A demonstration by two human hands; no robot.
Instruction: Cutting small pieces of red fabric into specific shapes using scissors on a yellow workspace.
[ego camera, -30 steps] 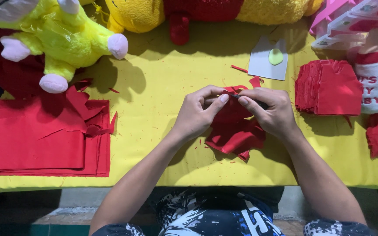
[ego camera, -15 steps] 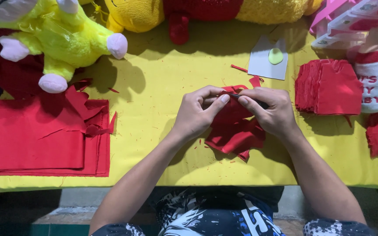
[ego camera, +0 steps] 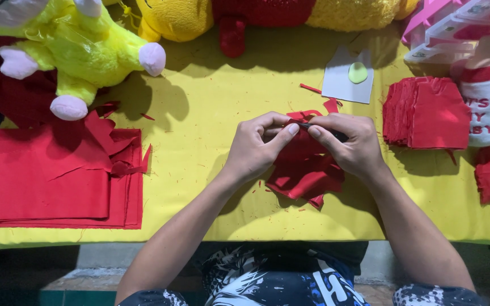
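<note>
My left hand (ego camera: 259, 144) and my right hand (ego camera: 350, 144) meet over the middle of the yellow table (ego camera: 211, 107), both pinching a piece of red felt (ego camera: 307, 170). The felt hangs in folds below my fingers and rests on the table. A thin dark tool shows between my right fingers; its kind is unclear. Small red scraps (ego camera: 313, 89) lie just beyond my hands.
A stack of red felt sheets (ego camera: 52, 175) lies at the left. A yellow-green plush toy (ego camera: 75, 45) sits at the back left, a yellow and red plush (ego camera: 233, 17) behind. A grey card (ego camera: 347, 79), cut red pieces (ego camera: 426, 110), a white and red bottle-shaped item (ego camera: 486, 96) are at the right.
My fingers have shifted slightly on the red felt; the hands stay in the same place. Nothing else has moved.
</note>
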